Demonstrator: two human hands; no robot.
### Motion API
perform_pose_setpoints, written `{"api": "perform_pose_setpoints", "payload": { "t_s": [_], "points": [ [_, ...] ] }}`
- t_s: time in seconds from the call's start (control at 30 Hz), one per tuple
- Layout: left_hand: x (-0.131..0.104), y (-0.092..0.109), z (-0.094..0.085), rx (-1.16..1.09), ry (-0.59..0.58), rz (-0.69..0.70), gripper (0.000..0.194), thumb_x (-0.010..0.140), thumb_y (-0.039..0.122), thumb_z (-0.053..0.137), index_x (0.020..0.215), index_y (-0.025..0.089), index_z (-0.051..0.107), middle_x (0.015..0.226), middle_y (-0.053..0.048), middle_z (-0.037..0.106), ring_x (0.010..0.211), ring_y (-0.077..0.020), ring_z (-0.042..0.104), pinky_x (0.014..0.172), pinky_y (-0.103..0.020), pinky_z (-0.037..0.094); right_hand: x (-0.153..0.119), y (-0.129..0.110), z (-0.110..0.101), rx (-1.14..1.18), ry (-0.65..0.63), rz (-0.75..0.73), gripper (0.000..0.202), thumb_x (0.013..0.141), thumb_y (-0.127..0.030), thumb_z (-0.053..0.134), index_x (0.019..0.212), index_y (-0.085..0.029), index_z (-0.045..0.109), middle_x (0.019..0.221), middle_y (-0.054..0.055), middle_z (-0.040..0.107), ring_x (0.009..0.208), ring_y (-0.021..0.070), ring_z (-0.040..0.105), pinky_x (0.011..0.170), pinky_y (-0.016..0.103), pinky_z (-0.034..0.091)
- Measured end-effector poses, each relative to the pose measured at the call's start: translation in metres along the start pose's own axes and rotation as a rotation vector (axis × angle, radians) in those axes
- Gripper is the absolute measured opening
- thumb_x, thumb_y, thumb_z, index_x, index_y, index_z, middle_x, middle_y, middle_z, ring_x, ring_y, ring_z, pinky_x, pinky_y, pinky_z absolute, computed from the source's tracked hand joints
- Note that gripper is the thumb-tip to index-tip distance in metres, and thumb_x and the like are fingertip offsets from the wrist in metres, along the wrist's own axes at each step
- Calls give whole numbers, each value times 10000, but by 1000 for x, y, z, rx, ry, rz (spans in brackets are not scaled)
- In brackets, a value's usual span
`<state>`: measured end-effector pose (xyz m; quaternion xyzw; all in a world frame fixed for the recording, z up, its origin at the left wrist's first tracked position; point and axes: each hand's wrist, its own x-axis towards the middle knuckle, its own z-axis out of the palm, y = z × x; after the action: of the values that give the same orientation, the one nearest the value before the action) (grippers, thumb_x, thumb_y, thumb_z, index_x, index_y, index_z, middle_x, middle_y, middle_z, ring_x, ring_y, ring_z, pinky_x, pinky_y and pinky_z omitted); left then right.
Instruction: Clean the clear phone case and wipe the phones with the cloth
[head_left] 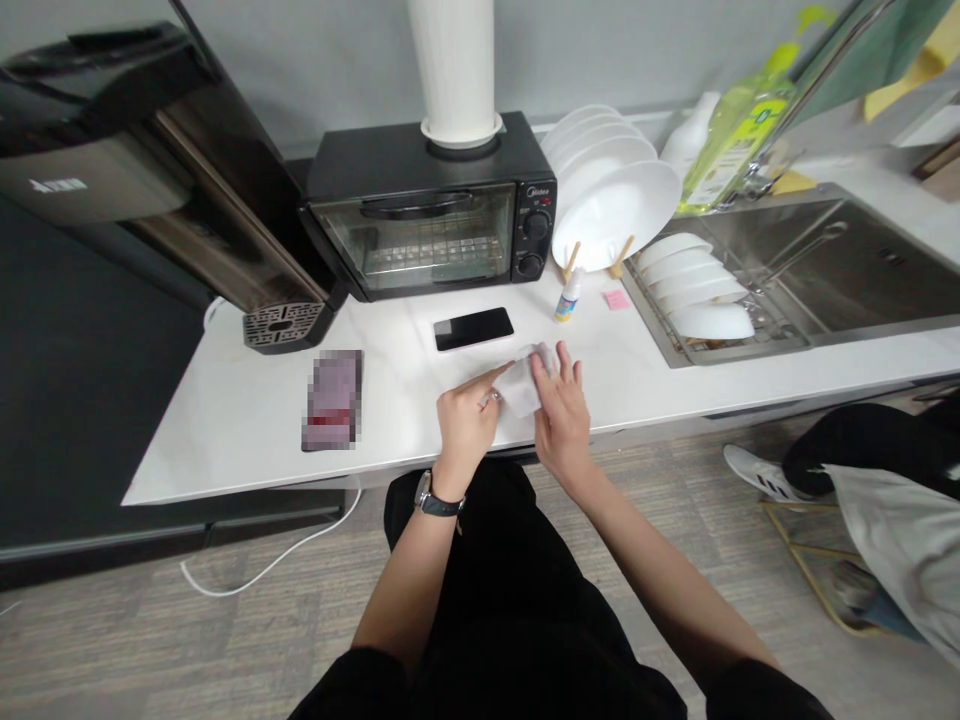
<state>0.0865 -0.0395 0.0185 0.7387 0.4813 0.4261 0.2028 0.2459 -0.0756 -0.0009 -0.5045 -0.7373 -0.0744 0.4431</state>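
Since the crumpled, thin white tissue (520, 388) is held over the white surface (405, 400), the handling looks unfinished. The left hand (466, 418), mostly curled, pinches one side; the right hand (564, 415), fingers partly spread, grips the other. Beyond, the flat, glossy phone (475, 329) and small rounded bottle (568, 298) are untouched.

Left hand (466, 422) — beside right hand (564, 415)

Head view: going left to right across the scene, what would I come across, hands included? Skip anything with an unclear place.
Dark dispenser → pixelated flat item → left hand → white tissue → right hand → pink sticky note → white bowls in the sink.
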Motion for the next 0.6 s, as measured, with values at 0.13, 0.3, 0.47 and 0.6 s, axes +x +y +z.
{"api": "perform_pose_setpoints", "payload": {
  "t_s": [0.13,0.3,0.47,0.6],
  "points": [
    [-1,-3,2,-85,11,32,172,876,116,630,831,186,780,833,-78,809,752,-228,767,734,-302,590,-2,-3,2,-21,-36,-118,721,1050,-44,367,1703,-316,229,1615,67,534,1600,238,320,1315,556,289],
    [2,-2,2,-18,26,0,239,828,40,585,820,180,779,867,-87,819,771,-239,774,728,-304,579,1,-6,1,-32,24,-26,695,1065,-52,358,1697,-319,252,1609,68,540,1614,254,273,1317,607,250],
    [3,-4,0,-111,28,16,200,876,107,602,802,196,765,852,-61,810,816,-231,772,789,-311,596,1,-7,1,-84,-20,-86,670,1071,-66,404,1680,-324,304,1594,55,558,1604,252,299,1329,609,219],
    [0,-7,1,-86,7,-2,198,857,113,611,737,205,738,739,-32,771,728,-212,746,706,-282,582,-1,-4,2,-70,-7,-88,644,1079,-85,403,1672,-324,329,1586,58,566,1598,252,312,1325,603,238]
  ]
}}
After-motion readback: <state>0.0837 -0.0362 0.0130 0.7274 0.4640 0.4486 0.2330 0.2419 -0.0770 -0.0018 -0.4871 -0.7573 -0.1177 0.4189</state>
